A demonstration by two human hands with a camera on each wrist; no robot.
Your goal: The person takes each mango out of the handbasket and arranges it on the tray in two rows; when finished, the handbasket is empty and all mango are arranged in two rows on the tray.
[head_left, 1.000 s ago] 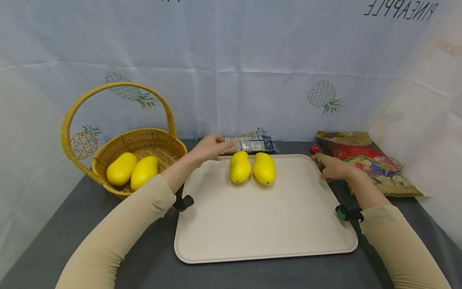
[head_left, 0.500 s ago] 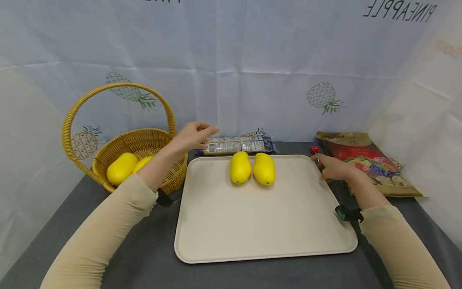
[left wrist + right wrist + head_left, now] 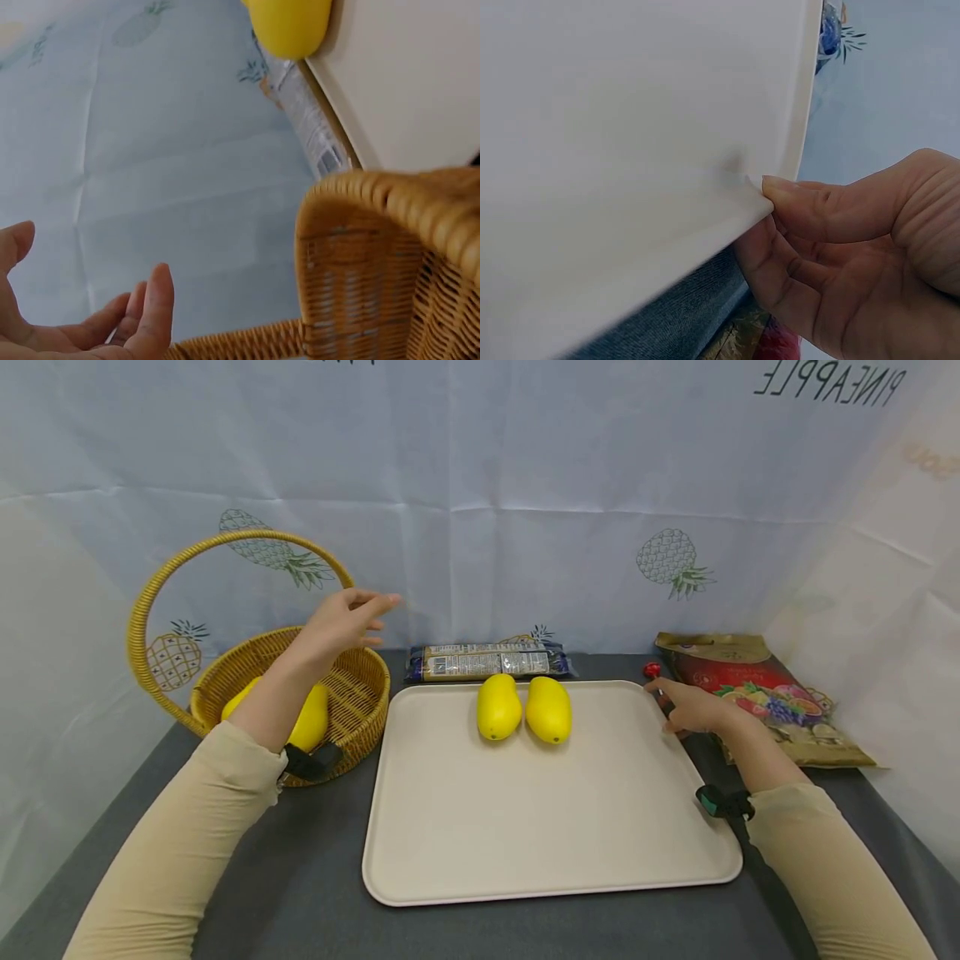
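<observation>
Head view: at the near edge, beige stretch sleeves [image 3: 832,860] are seen over a dark, matte, cloth-like tabletop [image 3: 300,868]. Just beyond, the tray [image 3: 555,827] is laid flat: cream, smooth, rounded corners, low raised rim. Its far right corner is pinched by the right hand [image 3: 693,708], thumb on top, fingers under (confirmed in right wrist view). To the left, the basket [image 3: 363,693] is set, tight golden wicker weave, round bowl, tall wrapped hoop handle [image 3: 135,627]. Nothing is held by the left hand [image 3: 341,622]; fingers are loosely spread by the handle, apparently above the rear rim, exact height can't be told. Step in hand is judged to be a free left reach at the basket while the tray is steadied; handle clearance is probably called for next, then a wrapped grip, since the smooth, rounded skin could slip. Two yellow mango-shaped fruits [image 3: 311,718] are kept in the bowl, one mostly hidden by the forearm; two matching fruits [image 3: 498,707] are placed side by side near the tray's far edge. Behind: crinkly plastic packet [image 3: 487,662], small red object [image 3: 652,670], glossy gold-and-red pouch [image 3: 765,693]. Farthest, a creased pineapple-print cloth [image 3: 480,568] is hung.
</observation>
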